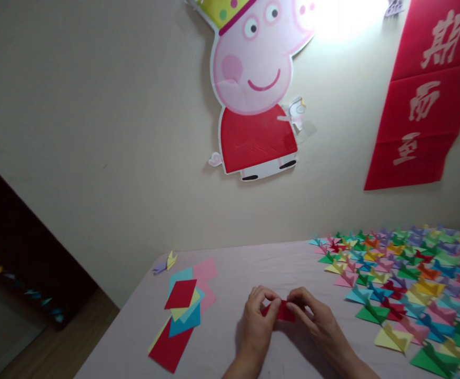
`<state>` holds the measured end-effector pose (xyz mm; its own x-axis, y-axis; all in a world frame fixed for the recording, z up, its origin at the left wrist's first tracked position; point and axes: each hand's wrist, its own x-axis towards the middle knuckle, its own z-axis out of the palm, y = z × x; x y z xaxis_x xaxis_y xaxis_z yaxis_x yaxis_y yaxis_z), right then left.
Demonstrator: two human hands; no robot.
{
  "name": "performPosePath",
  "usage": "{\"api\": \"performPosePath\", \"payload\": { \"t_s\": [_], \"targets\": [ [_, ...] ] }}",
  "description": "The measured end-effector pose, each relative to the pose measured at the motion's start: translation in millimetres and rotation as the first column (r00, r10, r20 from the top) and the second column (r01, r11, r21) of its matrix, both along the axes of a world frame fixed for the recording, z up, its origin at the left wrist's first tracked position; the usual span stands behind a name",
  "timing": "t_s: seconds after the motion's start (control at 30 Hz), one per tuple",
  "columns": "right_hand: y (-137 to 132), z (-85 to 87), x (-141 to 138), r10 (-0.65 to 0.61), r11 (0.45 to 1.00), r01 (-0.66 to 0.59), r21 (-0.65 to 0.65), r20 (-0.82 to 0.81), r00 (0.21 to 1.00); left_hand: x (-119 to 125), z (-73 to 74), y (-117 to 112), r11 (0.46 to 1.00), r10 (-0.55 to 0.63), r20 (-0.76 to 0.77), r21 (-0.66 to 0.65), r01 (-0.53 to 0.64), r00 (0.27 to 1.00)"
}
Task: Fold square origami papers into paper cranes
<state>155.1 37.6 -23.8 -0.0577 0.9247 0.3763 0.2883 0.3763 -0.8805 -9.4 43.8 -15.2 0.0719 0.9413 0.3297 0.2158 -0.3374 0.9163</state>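
A small piece of red paper point(284, 311) is held between both hands, just above the table's pale cloth. My left hand point(258, 318) pinches its left side between thumb and fingers. On the paper's right side, my right hand point(312, 316) has its thumb and index finger closed on the edge. The fingers cover part of the paper, so its exact folds cannot be made out. To the left of my hands lies a loose pile of coloured paper sheets, with a red sheet point(180, 293) on top and a blue sheet point(186, 321) below it.
Many folded paper cranes point(406, 292) in mixed colours cover the table's right side. Two folded pieces, one yellow point(171, 261), stand at the far left corner. A cartoon pig cutout point(253, 95) and a red banner point(423, 100) hang on the wall behind the table point(230, 279).
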Motion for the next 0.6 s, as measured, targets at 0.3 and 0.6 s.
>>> {"api": "performPosePath", "payload": {
  "t_s": [0.3, 0.6],
  "targets": [
    [1.3, -3.5, -3.2, 0.052, 0.998, -0.055, 0.031, 0.095, 0.994, -0.4, -5.1, 1.6, 1.0, 0.002, -0.027, 0.019, -0.001, 1.0],
    [2.8, -4.5, -3.3, 0.048, 0.993, -0.049, -0.107, -0.011, 0.999, 1.9, -5.3, 1.5, 1.0, 0.014, 0.023, -0.025, -0.013, 1.0]
  ]
}}
